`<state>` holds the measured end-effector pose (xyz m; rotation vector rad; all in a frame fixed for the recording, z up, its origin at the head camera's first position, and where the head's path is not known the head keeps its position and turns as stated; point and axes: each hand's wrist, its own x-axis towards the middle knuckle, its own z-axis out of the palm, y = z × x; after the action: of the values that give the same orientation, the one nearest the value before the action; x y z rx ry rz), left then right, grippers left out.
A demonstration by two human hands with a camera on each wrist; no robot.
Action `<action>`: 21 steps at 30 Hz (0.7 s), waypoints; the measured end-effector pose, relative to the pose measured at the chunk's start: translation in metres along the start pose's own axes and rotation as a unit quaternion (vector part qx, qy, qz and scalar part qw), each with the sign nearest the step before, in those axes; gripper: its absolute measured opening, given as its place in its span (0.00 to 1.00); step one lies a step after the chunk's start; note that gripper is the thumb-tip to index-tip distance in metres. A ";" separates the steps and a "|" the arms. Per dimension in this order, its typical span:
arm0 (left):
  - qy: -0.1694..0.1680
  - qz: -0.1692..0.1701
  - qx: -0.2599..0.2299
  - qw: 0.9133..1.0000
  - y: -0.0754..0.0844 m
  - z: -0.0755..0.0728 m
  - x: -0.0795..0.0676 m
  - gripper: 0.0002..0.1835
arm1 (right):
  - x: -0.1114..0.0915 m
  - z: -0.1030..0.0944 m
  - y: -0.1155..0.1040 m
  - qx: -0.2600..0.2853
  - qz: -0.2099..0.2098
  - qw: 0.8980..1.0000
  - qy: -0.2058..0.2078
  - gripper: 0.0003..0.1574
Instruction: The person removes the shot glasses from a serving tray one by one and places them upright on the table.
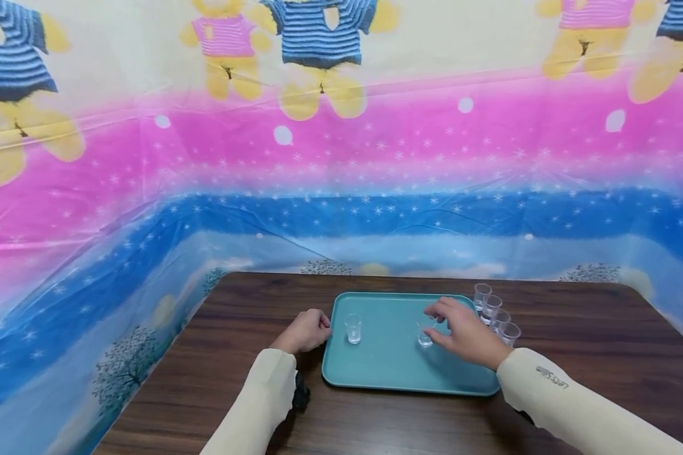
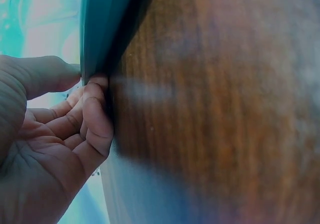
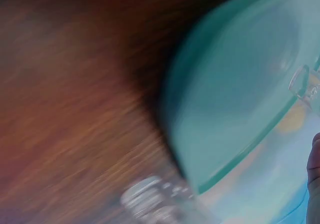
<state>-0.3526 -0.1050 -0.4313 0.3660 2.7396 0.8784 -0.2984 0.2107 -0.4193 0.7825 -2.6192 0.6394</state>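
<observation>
My left hand (image 1: 306, 331) pinches the left rim of a teal tray (image 1: 387, 378). In the left wrist view the thumb (image 2: 55, 76) lies on one side of the tray's edge, with curled fingers on the other. Over the right part of the tray, my right hand (image 1: 468, 333) has its thumb and fingers around a small clear shot glass (image 1: 424, 342) standing upright. A second shot glass (image 1: 353, 330) is upright near the tray's left side. The right wrist view is blurred and shows only a bit of a finger (image 3: 314, 184), at its right edge.
A slanted row of several clear shot glasses (image 1: 482, 294) stands on the brown wooden table (image 1: 250, 303), just beyond the tray's right side. A patterned cloth backdrop (image 1: 375, 215) hangs behind the table and along its sides.
</observation>
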 end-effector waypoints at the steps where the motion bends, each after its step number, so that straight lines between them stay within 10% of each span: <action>1: -0.001 0.000 0.000 1.000 0.000 0.000 0.000 0.07 | -0.003 -0.002 0.003 -0.006 0.001 1.000 0.003 0.17; 21: -0.005 -0.002 0.008 1.000 -0.001 0.002 0.004 0.07 | -0.069 -0.056 0.037 -0.029 0.025 0.999 0.039 0.19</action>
<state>-0.3559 -0.1031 -0.4338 0.3675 2.7399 0.8517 -0.2546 0.2963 -0.4136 0.6644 -2.5817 0.5910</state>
